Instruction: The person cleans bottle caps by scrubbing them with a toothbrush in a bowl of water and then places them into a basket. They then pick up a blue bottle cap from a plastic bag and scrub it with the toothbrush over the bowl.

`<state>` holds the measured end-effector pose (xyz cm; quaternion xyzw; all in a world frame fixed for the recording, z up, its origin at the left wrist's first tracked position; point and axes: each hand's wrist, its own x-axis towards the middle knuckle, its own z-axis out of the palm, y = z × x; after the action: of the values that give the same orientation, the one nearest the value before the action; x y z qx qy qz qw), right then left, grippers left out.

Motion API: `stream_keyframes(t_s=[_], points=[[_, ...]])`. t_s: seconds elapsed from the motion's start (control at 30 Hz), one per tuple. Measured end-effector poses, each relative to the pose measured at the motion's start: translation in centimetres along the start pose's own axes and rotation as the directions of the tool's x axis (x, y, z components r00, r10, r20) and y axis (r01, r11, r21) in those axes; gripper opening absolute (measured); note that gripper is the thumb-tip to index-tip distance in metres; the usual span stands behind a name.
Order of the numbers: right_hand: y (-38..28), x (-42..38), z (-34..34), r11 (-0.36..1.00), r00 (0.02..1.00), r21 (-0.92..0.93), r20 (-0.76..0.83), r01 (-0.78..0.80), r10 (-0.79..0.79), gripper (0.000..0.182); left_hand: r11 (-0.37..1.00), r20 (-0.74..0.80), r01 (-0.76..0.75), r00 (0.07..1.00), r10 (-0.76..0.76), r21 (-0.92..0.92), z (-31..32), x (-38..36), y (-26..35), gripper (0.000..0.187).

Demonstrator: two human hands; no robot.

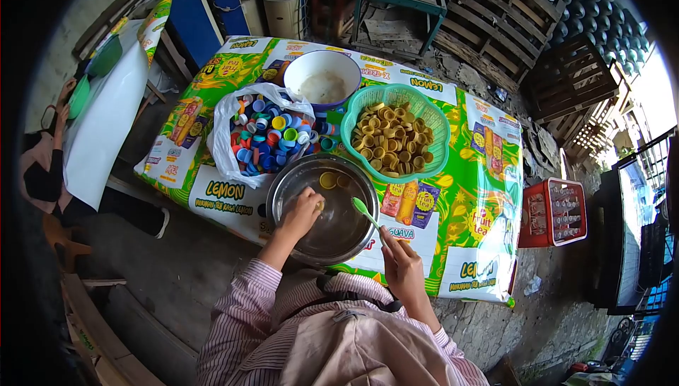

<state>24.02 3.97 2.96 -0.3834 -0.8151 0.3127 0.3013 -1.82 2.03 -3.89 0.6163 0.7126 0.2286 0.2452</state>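
Observation:
My left hand (300,213) is closed over the steel basin (274,191), pinching a yellow-gold bottle cap (320,205) that mostly hides behind the fingers. Two or so similar caps (328,180) lie in the basin near its far side. To the right of the rim, my right hand (402,262) grips a light green toothbrush (363,208), its head pointing up and left toward the basin. Behind the basin on the right stands a green plastic basket (440,128) with many gold caps (389,138). A white plastic bag (223,138) of multicoloured caps (265,131) sits behind it on the left.
A white enamel bowl (351,67) with cloudy contents stands at the back of the table, which has a printed green cover (467,174). A red crate (535,216) is on the floor at right. Another person's hand (65,92) and a green bowl (79,96) appear at far left.

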Motion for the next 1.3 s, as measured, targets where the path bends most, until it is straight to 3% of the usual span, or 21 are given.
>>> stream_keyframes(t_s=[0.13, 0.23, 0.37, 0.47, 0.5, 0.53, 0.57, 0.6, 0.67, 0.73, 0.8, 0.83, 0.9, 0.93, 0.97, 1.0, 1.03, 1.07, 1.1, 1.17, 1.3], points=[[-0.1, 0.3, -0.1, 1.0, 1.0, -0.011, 0.018, -0.009, 0.009, 0.045, 0.999, -0.031, -0.036, 0.999, 0.036, -0.002, -1.6, -0.1, 1.1, 0.031], [-0.7, 0.8, -0.5, 1.0, 0.999, -0.028, 0.044, -0.003, 0.004, 0.046, 0.985, -0.08, -0.064, 0.995, 0.051, -0.16, -4.9, -0.2, 3.7, 0.031], [-2.1, 2.3, -1.4, 0.998, 0.998, -0.01, 0.005, 0.065, -0.065, 0.046, 0.989, -0.192, -0.148, 0.971, 0.143, -0.013, -8.7, -1.3, 6.3, 0.03], [-2.3, 2.5, -1.3, 0.995, 0.995, 0.013, -0.026, 0.096, -0.095, 0.045, 0.968, -0.292, -0.219, 0.94, 0.175, -0.125, -9.8, -1.8, 7.5, 0.03], [-1.9, 2.5, -0.8, 0.995, 0.996, 0.039, -0.027, 0.09, -0.089, 0.046, 0.926, -0.231, -0.151, 0.97, 0.071, -0.346, -8.8, -1.8, 6.9, 0.03], [-1.4, 2.3, -0.2, 0.994, 0.996, 0.066, -0.027, 0.082, -0.08, 0.046, 0.926, -0.23, -0.147, 0.971, 0.068, -0.347, -7.0, -1.7, 4.9, 0.03], [-0.3, 2.4, 1.1, 0.991, 0.992, -0.035, 0.015, 0.127, -0.126, 0.049, 0.998, -0.137, -0.07, 0.988, 0.07, 0.003, -4.9, -1.8, 2.2, 0.029], [0.4, 2.1, 1.7, 0.931, 0.966, -0.359, 0.255, 0.061, 0.035, 0.052, 0.934, -0.051, -0.019, 0.998, 0.04, 0.358, -3.8, -1.9, 0.9, 0.028], [1.6, 1.4, 2.4, 0.928, 0.962, -0.354, 0.271, 0.115, -0.016, 0.053, 0.957, -0.042, 0.03, 0.999, -0.018, 0.288, -4.6, -1.4, 1.7, 0.027], [-0.2, 1.5, 1.2, 0.933, 0.967, -0.341, 0.251, 0.118, -0.03, 0.052, 0.985, -0.193, -0.045, 0.978, 0.078, 0.169, -6.2, -2.3, 4.2, 0.028], [-2.1, 2.5, -0.4, 0.957, 0.985, -0.28, 0.166, 0.08, -0.034, 0.05, 0.978, -0.238, -0.083, 0.963, 0.128, 0.189, -7.7, -2.6, 6.2, 0.03], [-3.1, 2.7, -0.9, 0.973, 0.992, -0.229, 0.126, 0.005, 0.025, 0.044, 0.989, -0.28, -0.126, 0.949, 0.144, 0.08, -7.9, -2.5, 6.5, 0.031], [-1.8, 3.1, 0.2, 0.985, 0.998, -0.167, 0.053, 0.033, -0.024, 0.044, 0.976, -0.345, -0.212, 0.92, 0.186, -0.04, -7.2, -2.0, 6.1, 0.032], [-0.7, 2.8, 1.1, 0.992, 0.998, -0.108, -0.021, 0.061, -0.064, 0.044, 0.977, -0.336, -0.21, 0.924, 0.184, -0.043, -5.7, -1.9, 4.5, 0.032], [0.8, 2.5, 2.1, 0.963, 0.995, -0.267, 0.102, 0.023, 0.004, 0.045, 0.987, -0.249, -0.162, 0.956, 0.158, 0.006, -4.1, -1.8, 2.3, 0.033], [1.0, 2.0, 1.9, 0.962, 0.995, -0.272, 0.097, 0.026, 0.001, 0.045, 0.991, -0.172, -0.122, 0.976, 0.131, 0.061, -3.2, -1.6, 1.4, 0.034], [1.0, 1.3, 1.9, 0.965, 0.994, -0.258, 0.106, 0.034, -0.006, 0.046, 0.992, -0.234, -0.041, 0.972, 0.012, -0.117, -3.6, -1.8, 2.7, 0.036], [1.0, 1.0, 1.8, 0.969, 0.993, -0.243, 0.12, 0.042, -0.013, 0.046, 0.966, -0.252, -0.064, 0.968, -0.001, -0.249, -4.3, -2.0, 3.2, 0.035], [0.2, 0.9, 1.2, 0.975, 0.993, -0.219, 0.12, 0.035, -0.009, 0.046, 0.861, -0.184, -0.033, 0.98, -0.071, -0.508, -4.5, -2.2, 3.2, 0.033], [-0.7, 0.8, 0.6, 0.984, 0.993, -0.179, 0.118, 0.001, 0.02, 0.046, 0.562, -0.036, 0.015, 0.996, -0.08, -0.827, -5.4, -3.0, 3.1, 0.033], [-2.7, 0.7, -0.8, 0.996, 0.994, -0.091, 0.109, -0.016, 0.026, 0.044, 0.465, -0.098, -0.115, 0.993, 0.06, -0.878, -7.0, -4.1, 5.2, 0.035]])
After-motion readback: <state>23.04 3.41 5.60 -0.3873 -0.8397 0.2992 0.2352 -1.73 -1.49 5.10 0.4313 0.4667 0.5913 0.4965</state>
